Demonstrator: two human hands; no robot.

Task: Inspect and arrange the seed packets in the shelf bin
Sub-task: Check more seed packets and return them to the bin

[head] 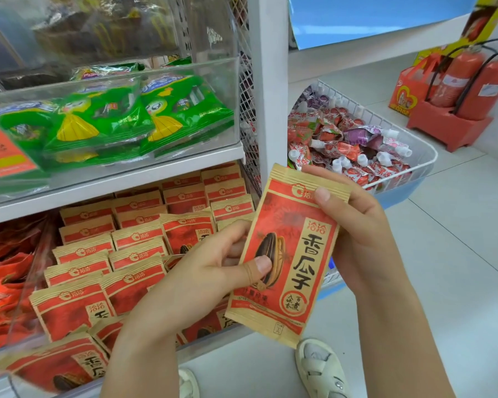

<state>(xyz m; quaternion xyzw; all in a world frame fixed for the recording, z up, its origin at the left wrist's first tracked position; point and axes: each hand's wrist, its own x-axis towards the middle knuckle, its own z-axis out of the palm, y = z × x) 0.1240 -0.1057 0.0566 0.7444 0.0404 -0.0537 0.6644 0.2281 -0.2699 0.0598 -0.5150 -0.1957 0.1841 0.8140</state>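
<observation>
Both hands gripped one seed packet [285,254], held upright just right of the shelf bin [219,336]: left hand [213,271] pinching its lower edge, nearer the bin, right hand [354,222] its top corner

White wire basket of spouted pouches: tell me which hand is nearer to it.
Right. The right hand sits just below the wire basket, holding the seed packet; the left hand grips its opposite edge.

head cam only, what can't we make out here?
- Back of the held seed packet: faces away.
- Small print along its bottom: too small.
- Fingers of the left hand and right hand behind it: hidden by the packet.
- Top bin contents: blurred, glare.
- Lower packets in the shelf bin: overlapped, left forearm covers some.
</observation>
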